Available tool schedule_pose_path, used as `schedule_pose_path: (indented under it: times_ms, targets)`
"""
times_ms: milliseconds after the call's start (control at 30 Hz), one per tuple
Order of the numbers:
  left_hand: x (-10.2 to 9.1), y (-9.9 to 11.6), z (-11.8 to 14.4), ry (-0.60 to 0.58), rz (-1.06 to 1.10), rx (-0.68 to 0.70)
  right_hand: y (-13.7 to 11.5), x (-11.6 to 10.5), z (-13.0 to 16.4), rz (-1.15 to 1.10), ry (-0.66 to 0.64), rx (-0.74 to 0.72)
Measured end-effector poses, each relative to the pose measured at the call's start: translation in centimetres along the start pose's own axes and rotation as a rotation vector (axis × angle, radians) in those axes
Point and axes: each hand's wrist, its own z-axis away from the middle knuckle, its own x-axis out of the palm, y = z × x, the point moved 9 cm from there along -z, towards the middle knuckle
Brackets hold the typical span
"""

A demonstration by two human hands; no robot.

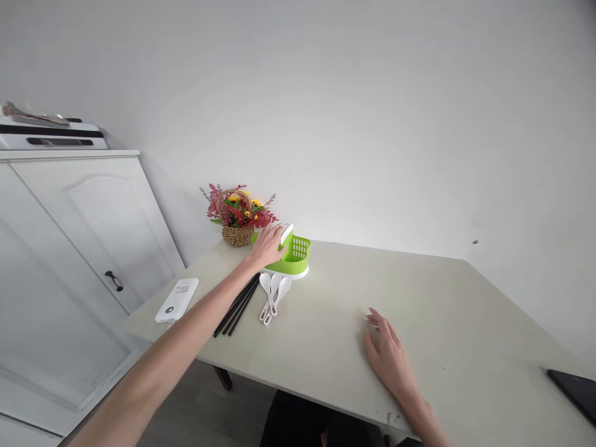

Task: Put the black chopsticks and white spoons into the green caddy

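Reaching to the back left, my left hand has its fingers over the white-topped middle of a green utensil caddy and grips it there. The caddy has slotted sides and a white base, and my hand covers part of it. Three white spoons lie crossed just in front of the caddy. Left of them several black chopsticks are laid side by side, partly behind my left forearm. My right hand rests on the table with its fingers loosely apart, holding nothing.
A wicker basket of artificial flowers stands behind the caddy by the wall. A white power bank lies on the table's left side. At the far right edge is a flat black device. A white cabinet stands to the left.
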Motion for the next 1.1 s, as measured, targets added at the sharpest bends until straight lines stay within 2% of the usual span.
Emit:
schedule_pose_path:
  times_ms: [67,133,200,233,333,433,533,633,700,867,1100]
  targets:
    - [-1.4,2.4,0.8,0.134,0.035,-0.030,0.2,0.0,0.0,-0.012,0.003,0.026]
    - [-2.1,5.9,2.2,0.242,0.165,-0.004,0.4,0.0,0.0,-0.024,0.000,0.051]
    - [-1.4,9.8,4.1,0.245,0.358,0.041,0.6,-0.2,-0.1,-0.043,-0.001,0.075]
    - [-0.3,11.6,5.3,0.183,0.467,0.043,0.8,-0.3,-0.2,-0.058,0.001,0.086]
    - [4.6,16.5,9.3,-0.147,0.686,0.011,1.6,-0.7,-0.4,-0.133,0.006,0.134]
    - [8.0,19.2,13.4,-0.337,0.766,-0.008,2.7,-0.9,-0.5,-0.228,0.005,0.206]
    - [9.4,19.1,16.4,-0.393,0.891,-0.120,3.0,-0.7,-0.1,-0.256,-0.025,0.231]
    - [8.6,17.7,18.7,-0.314,1.035,-0.297,2.5,-0.3,0.4,-0.211,-0.083,0.198]
    - [7.8,17.3,20.0,-0.281,1.103,-0.363,2.2,-0.2,0.7,-0.174,-0.107,0.180]
    - [6.4,17.7,21.4,-0.298,1.114,-0.379,1.5,-0.3,1.1,-0.158,-0.116,0.161]
    - [6.2,17.9,21.0,-0.317,1.062,-0.367,0.7,-0.6,1.5,-0.186,-0.126,0.118]
